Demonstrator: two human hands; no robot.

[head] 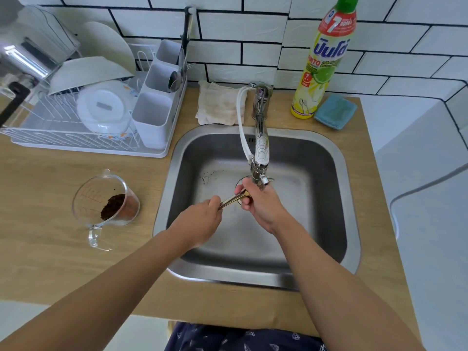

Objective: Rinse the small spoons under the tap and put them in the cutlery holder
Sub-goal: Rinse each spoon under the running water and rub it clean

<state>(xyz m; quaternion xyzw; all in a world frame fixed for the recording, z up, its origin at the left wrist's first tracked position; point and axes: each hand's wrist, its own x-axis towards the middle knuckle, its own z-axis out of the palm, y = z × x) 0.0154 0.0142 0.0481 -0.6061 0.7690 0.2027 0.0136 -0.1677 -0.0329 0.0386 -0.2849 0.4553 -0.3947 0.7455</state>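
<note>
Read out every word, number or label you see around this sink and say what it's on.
"7": red band near the top of the dish soap bottle.
"7", "NEW": small badge lower on that bottle.
Large blue brand name: non-Latin script, not transcribed.
Remaining bottle print: too small.
Measuring cup markings: red, blurred.

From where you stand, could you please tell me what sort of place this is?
Most likely a home kitchen: a steel sink with a tap set in a wooden counter, a dish rack of plates beside it, and a dish soap bottle against the tiled wall.
</note>
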